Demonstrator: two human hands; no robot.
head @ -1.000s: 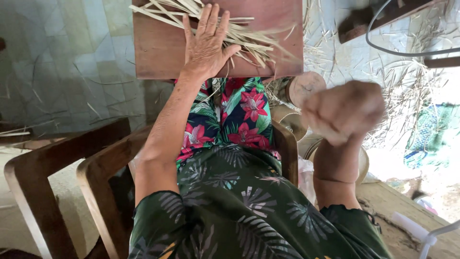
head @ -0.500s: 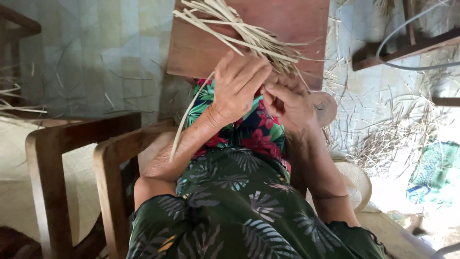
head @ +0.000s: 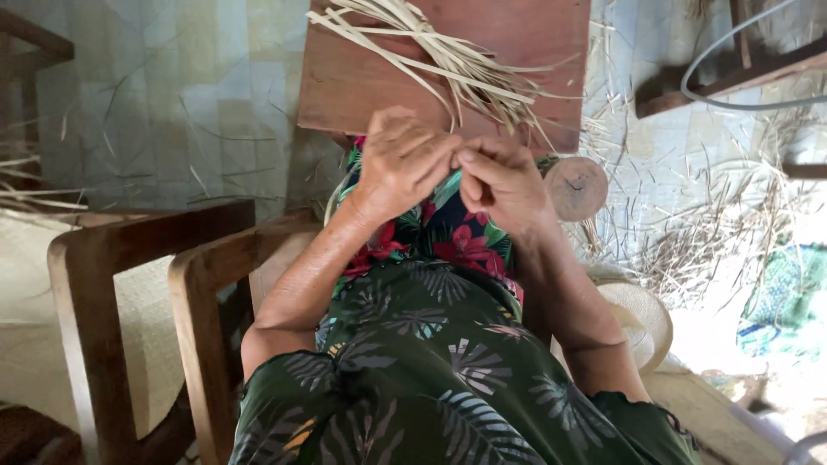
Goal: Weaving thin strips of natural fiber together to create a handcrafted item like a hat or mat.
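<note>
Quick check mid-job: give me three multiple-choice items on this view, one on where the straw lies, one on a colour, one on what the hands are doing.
1. Where does the straw bundle lie?
A. on the wooden board
B. on the chair arm
C. in a basket

2. What colour are the flowers on the lap cloth?
A. blue
B. red
C. white

3. How are the left hand and right hand placed?
A. both flat on the board
B. far apart at the sides
C. brought together over the lap, fingertips meeting

Answers:
1 A: the pale strips fan out across the reddish board beyond the knees.
2 B: red blooms with green leaves show between the forearms.
3 C: the two hands touch at the fingertips just below the board's near edge; whether they pinch a strip cannot be seen.
</note>
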